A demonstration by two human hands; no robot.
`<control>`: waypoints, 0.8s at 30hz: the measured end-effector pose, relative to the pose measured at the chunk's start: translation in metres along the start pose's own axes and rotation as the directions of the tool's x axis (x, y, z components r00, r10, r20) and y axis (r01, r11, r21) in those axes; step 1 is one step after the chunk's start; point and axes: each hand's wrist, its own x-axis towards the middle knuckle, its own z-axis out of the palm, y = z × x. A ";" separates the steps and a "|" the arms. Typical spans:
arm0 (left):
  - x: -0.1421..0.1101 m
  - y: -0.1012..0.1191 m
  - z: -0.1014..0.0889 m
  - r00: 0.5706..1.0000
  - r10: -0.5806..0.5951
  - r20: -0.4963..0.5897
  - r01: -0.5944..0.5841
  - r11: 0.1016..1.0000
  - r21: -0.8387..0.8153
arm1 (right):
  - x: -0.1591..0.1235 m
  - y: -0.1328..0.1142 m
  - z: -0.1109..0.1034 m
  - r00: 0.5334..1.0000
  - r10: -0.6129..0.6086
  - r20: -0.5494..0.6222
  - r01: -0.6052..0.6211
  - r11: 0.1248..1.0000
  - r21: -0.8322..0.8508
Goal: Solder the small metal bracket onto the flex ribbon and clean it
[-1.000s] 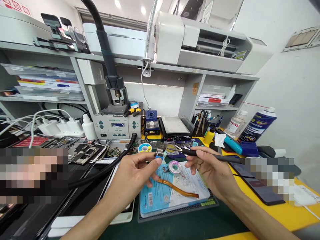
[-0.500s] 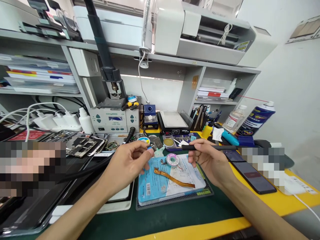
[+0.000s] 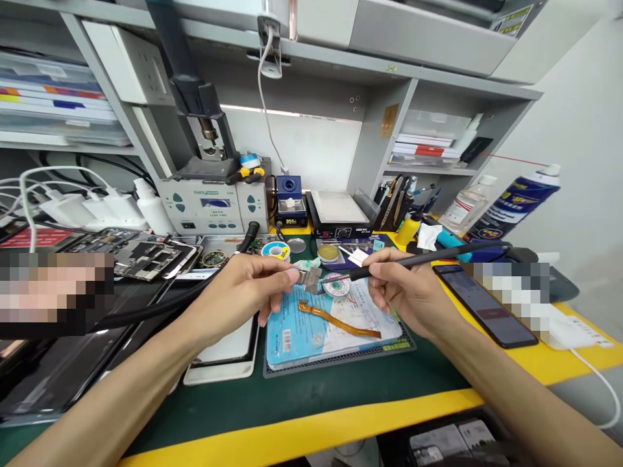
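Between the thumb and forefinger of my left hand [image 3: 260,285] is a small flat silver metal piece [image 3: 308,279] with a bit of blue at its far end. My right hand [image 3: 406,282] grips a soldering iron [image 3: 361,272] like a pen, its thin tip pointing left at that end; I cannot tell if they touch. Just behind the tip lies a small white-and-purple spool [image 3: 337,285]. An amber flex cable [image 3: 338,321] rests below, on a blue-and-white package [image 3: 296,344].
Behind stand a hot-air station [image 3: 214,204], a blue soldering station [image 3: 291,201] and a heating plate [image 3: 338,211]. Phones and screens [image 3: 63,370] crowd the left. A phone [image 3: 487,308], a spray can [image 3: 516,201] and a clear bottle [image 3: 470,204] are at right.
The view has tilted down. The soldering iron has swung so that its tip now slants down to the left, close to the metal piece. More of that piece shows beyond my left fingertips.
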 end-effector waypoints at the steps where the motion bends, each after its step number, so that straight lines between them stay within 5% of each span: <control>1: 0.000 0.000 0.000 1.000 -0.004 0.005 0.004 1.000 0.012 | 0.000 0.000 0.000 1.000 -0.002 0.005 0.002 1.000 -0.015; 24: -0.004 0.005 0.005 1.000 0.001 0.020 -0.003 0.996 0.088 | -0.005 0.003 0.003 0.995 -0.033 0.091 0.045 0.990 -0.136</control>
